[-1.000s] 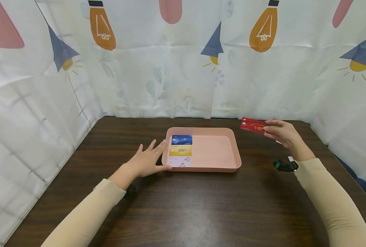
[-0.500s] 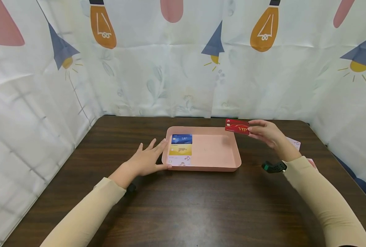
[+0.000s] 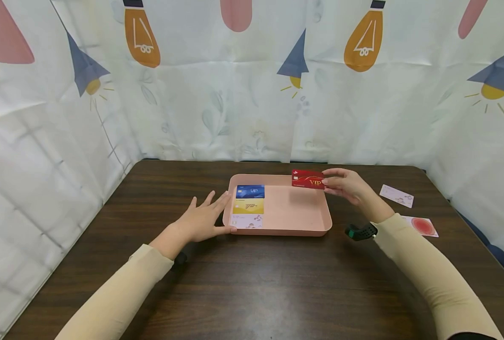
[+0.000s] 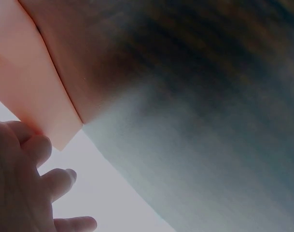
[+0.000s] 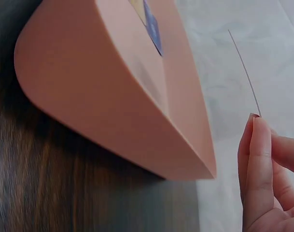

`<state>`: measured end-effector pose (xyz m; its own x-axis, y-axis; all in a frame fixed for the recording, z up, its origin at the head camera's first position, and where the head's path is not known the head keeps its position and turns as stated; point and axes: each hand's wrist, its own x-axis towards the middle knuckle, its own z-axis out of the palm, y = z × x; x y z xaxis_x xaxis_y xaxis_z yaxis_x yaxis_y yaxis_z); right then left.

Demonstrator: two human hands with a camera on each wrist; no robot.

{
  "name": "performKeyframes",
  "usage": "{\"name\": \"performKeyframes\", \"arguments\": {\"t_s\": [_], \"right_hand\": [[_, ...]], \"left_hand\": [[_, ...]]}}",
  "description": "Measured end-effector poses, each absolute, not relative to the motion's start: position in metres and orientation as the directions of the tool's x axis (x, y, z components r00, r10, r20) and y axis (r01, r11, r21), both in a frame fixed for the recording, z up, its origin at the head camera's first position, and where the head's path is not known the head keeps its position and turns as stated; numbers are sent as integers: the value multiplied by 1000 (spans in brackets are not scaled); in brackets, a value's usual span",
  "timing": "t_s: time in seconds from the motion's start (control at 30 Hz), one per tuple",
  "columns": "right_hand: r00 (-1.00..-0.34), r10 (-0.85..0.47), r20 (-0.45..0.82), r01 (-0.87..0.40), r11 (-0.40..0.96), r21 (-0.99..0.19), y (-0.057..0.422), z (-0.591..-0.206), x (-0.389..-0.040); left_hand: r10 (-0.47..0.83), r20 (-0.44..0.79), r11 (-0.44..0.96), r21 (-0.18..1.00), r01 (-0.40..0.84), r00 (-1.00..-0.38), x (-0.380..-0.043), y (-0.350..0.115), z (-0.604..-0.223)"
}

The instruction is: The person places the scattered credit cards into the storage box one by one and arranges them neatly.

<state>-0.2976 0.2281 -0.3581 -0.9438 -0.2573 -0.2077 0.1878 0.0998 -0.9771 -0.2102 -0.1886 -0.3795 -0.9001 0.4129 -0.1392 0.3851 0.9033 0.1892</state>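
Note:
A red VIP card [image 3: 307, 179] is pinched at its right end between the thumb and fingers of my right hand [image 3: 348, 186]. In the head view it overlaps the back right part of the pink tray [image 3: 294, 212]; the right wrist view shows the card [image 5: 245, 72] edge-on, above the tray's rim. Along the tray's left side lie a blue VIP card [image 3: 250, 191], a yellow card [image 3: 248, 206] and a pale floral card [image 3: 247, 221], one below another. My left hand [image 3: 201, 221] rests with spread fingers at the tray's left edge, thumb by its front corner.
Two more cards lie on the dark wooden table [image 3: 256, 283] at the right: a pale floral card [image 3: 397, 196] and a white card with a red circle [image 3: 423, 226], partly behind the right sleeve. A patterned curtain [image 3: 252, 113] hangs behind the table.
My right hand has carried the red card leftward from beside the tray to over its back right part. The two cards at the right have come into view. My left hand stays put.

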Motion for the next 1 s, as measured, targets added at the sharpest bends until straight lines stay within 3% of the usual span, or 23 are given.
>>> {"name": "performKeyframes", "arguments": {"t_s": [0.27,1.0], "right_hand": [[-939,-270,-214,179,146,-973,208,-360,-298],[-935,-266,-233,218,85,-972,157,-375,-297]], "left_hand": [[410,-144,904,193,381,-901,-209,-187,-377],[405,-147,907,194,375,-903,-208,-187,-377]]}}
